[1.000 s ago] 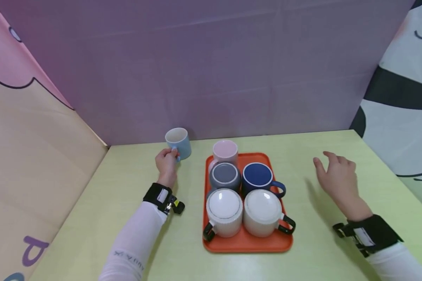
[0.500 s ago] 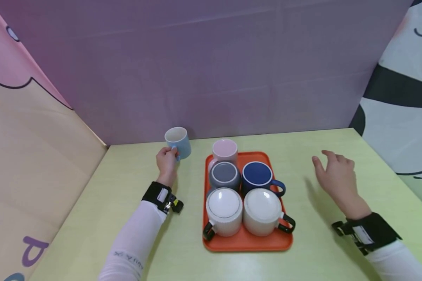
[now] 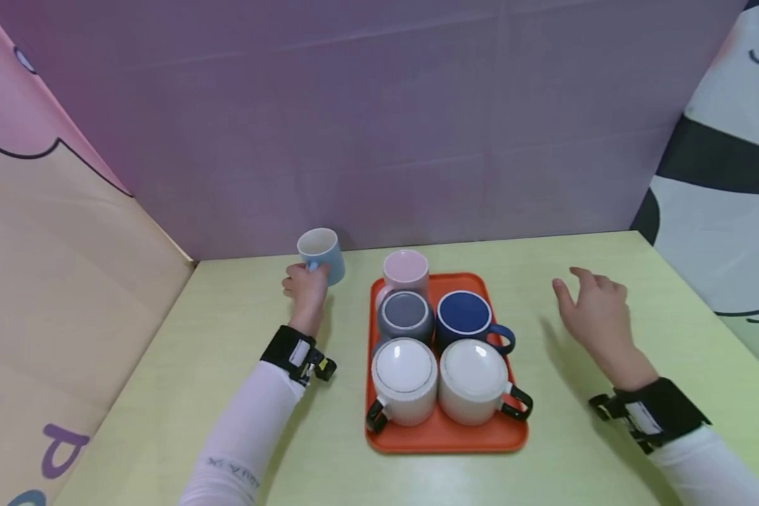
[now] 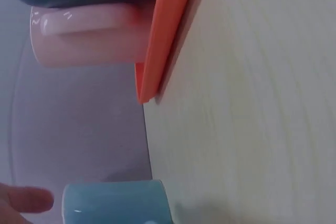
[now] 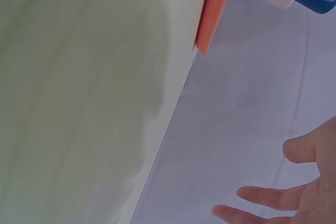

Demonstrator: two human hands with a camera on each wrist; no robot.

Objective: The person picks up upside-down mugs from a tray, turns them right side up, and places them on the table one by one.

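Your left hand [image 3: 305,289] sits left of centre in the head view, at the far edge of the yellow-green bench [image 3: 228,393], with its fingers curled at the handle of the light blue mug [image 3: 322,254]. The mug stands upright on the bench, just in front of the purple back wall [image 3: 379,126] and just left of the orange tray [image 3: 445,437], not touching it. The left wrist view shows the mug's blue side at the bottom left of the frame [image 4: 115,202] with one fingertip [image 4: 29,200] beside it; how firm the hold is cannot be told from either view. Your right hand [image 3: 594,313] hovers right of centre, above the bench and well apart from the tray, fingers spread and relaxed, holding nothing; the right wrist view shows the straight fingers [image 5: 268,198] against the wall at the lower right of the frame. On the tray, five mugs stand close together: a pink mug [image 3: 405,271] at the far left corner, a grey mug [image 3: 405,316] just in front of it, a dark blue mug [image 3: 469,320] beside the grey one with its handle pointing right, and two white mugs nearest you, the left white mug [image 3: 404,379] and the right white mug [image 3: 473,379], both with black handles. Black wrist straps sit on both of your arms over white sleeves.
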